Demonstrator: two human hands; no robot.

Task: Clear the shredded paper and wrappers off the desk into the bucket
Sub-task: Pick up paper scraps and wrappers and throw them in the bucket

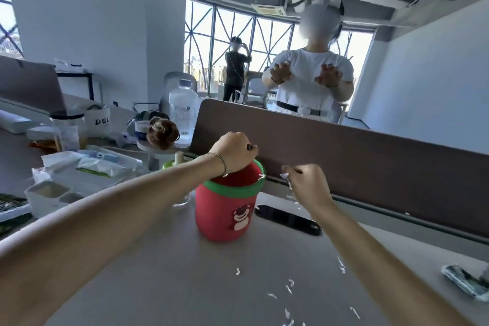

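Step in hand: a drop-off at the bucket (228, 204) is judged to be under way, with both hands raised to its rim.
Left hand (234, 155): held curled over the far rim of the bucket, its grip closed into a loose fist; whether any paper is enclosed cannot be told.
Right hand (307, 182): held just beside the bucket's rim, its grip pinched shut on a small wad of shredded paper (285, 177), white scraps seen trailing below the fingers.
Bucket: a red pail with a green rim and a bear motif, stood upright on the table (158, 272) near the brown divider (370, 167).
Remaining litter: loose shreds (289, 287) are scattered on the table nearer the camera; a crumpled wrapper (464, 283) is left at the right edge, well apart from the bucket.
Bystander item: a dark phone (288, 218) lies just beside the bucket.
Next move: the right hand is expected to be carried over the opening and released; a gathering sweep of the near shreds, then the wrapper, is called for.
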